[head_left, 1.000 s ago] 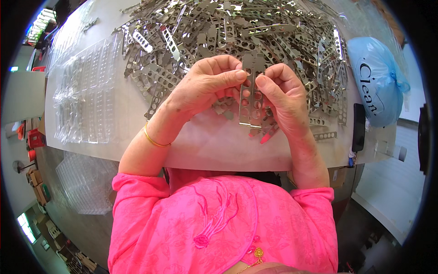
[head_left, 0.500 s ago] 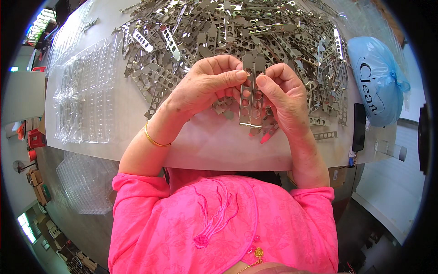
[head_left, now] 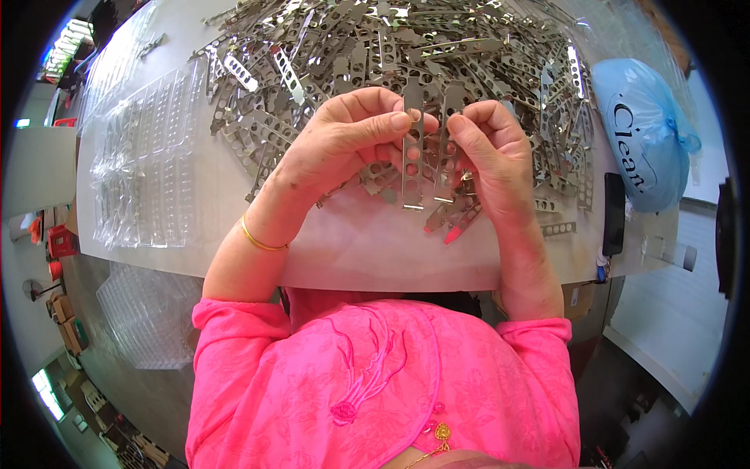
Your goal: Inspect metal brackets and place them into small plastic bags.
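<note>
My left hand point(head_left: 355, 134) pinches a flat metal strip with round holes point(head_left: 412, 152) between thumb and fingers. In my right hand point(head_left: 494, 148) is a second strip of the same kind point(head_left: 448, 148), gripped near its upper part. Both strips hang upright side by side, with a gap between them and short bent lower ends. Beyond my hands spreads a large heap of similar perforated metal strips point(head_left: 336, 55). Just below the strips, pieces with red ends point(head_left: 453, 233) lie on the table close to my right hand.
Clear plastic blister trays point(head_left: 148, 164) lie at the left of the white table point(head_left: 351, 262). A tied blue plastic bag point(head_left: 637, 133) and a black phone-like object point(head_left: 615, 215) are at the right. More clear trays point(head_left: 148, 316) stand below the table's left edge.
The two strips, close together before, have come apart, the left one shifting left and the right one slightly right. Both hands still hold them.
</note>
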Demonstrator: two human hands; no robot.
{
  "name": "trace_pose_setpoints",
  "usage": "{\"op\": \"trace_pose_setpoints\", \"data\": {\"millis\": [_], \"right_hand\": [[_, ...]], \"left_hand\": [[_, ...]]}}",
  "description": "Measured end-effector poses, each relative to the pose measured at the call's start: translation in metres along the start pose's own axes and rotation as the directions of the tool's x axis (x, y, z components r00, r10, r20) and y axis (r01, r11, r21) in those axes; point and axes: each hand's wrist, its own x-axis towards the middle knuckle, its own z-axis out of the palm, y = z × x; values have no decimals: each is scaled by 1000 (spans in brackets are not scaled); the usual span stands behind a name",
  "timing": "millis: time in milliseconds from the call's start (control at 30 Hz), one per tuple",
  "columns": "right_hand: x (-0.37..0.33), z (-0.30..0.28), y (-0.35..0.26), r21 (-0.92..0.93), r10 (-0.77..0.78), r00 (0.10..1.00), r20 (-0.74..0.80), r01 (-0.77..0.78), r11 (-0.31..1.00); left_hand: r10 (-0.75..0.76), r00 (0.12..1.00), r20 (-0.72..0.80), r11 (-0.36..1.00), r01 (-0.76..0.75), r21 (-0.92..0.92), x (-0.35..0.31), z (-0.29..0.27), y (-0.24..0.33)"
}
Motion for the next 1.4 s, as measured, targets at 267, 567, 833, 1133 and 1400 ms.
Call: {"op": "trace_pose_setpoints", "data": {"millis": [267, 567, 833, 1133, 1400], "right_hand": [[-7, 9, 0, -234, 15, 992, 124, 14, 972], [-11, 10, 1, -221, -49, 985, 163, 85, 972], [-12, 12, 4, -197, 1, 981, 193, 38, 980], [-11, 12, -3, 21, -33, 990, 141, 30, 999], [-10, 11, -3, -26, 14, 993, 114, -11, 1000]], "left_hand": [[-40, 996, 79, 996, 33, 80, -2, 9, -1], [65, 993, -101, 972, -40, 232, -1, 5, -7], [76, 992, -100, 954, -43, 295, -5, 7, 0], [158, 979, -127, 956, -119, 269, -3, 7, -1], [-2, 991, -132, 999, 9, 54, 0, 0, -2]]}}
